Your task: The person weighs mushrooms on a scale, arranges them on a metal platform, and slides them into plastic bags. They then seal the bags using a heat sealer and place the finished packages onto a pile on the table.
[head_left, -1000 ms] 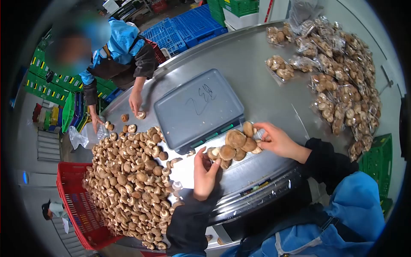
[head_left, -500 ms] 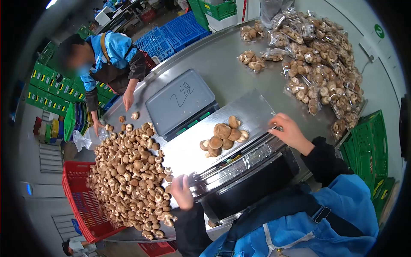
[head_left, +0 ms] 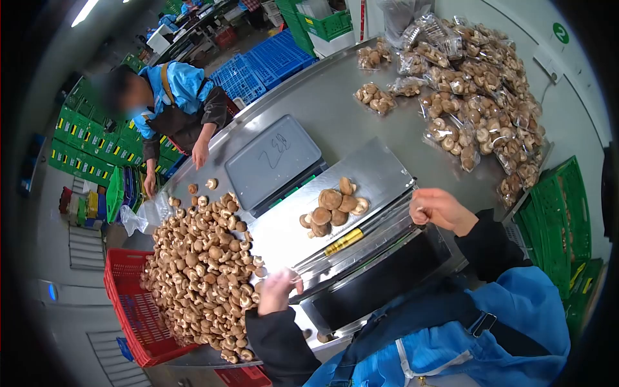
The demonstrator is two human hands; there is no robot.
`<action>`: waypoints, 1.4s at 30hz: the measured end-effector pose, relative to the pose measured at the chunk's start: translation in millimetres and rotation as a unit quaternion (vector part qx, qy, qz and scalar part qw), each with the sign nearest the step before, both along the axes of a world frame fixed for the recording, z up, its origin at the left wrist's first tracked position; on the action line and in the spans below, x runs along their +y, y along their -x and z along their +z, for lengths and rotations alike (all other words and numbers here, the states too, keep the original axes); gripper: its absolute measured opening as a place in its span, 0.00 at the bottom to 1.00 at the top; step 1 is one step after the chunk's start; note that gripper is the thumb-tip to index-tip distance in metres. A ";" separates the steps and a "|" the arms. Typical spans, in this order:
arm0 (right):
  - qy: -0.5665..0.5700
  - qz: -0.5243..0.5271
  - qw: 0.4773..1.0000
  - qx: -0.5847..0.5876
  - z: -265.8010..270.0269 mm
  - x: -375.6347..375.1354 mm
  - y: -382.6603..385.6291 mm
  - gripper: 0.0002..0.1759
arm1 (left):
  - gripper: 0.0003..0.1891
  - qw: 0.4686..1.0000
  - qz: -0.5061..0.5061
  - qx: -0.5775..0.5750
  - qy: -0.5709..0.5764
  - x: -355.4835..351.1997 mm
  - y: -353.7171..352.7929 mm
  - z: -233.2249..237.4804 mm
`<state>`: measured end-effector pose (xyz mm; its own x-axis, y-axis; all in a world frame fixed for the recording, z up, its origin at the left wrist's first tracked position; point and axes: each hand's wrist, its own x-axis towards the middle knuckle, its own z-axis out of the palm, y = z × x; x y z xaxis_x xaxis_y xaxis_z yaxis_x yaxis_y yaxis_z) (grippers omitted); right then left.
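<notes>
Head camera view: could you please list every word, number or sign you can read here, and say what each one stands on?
"2": white numeral on the round green sign on the wall.
"2", then a handwritten scrawl I cannot make out: on the grey tray.
Labels on the stacked green crates: too small to read.
Yellow label on the metal machine: too blurred to read.

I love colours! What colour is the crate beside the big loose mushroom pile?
Red crate, head view.

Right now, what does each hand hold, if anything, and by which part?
Cannot be told: right hand curled shut, left hand blurred; no held thing shows.
</notes>
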<state>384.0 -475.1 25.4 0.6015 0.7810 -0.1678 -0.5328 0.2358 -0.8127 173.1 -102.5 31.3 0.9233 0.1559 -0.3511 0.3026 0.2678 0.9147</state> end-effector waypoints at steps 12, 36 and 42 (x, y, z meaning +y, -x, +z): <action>0.365 -0.035 0.806 -0.464 -84.8 152.2 -100.0 0.08 | 0.08 0.914 0.025 -0.104 -0.392 11.6 -163.4 -103.7; 0.225 0.077 0.919 -0.313 2.5 41.8 45.4 0.21 | 0.17 0.982 0.007 0.090 -0.165 -86.6 9.3 -5.2; 0.347 0.056 0.868 -0.352 -80.1 12.3 89.7 0.23 | 0.18 0.915 -0.011 0.035 -0.401 -116.3 38.8 -102.9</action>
<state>294.4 -462.8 -54.7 0.6727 0.6990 -0.2426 0.1644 -0.4609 -0.8721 134.3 -218.8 -71.6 0.9091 0.3712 -0.1893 0.3647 -0.4890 0.7924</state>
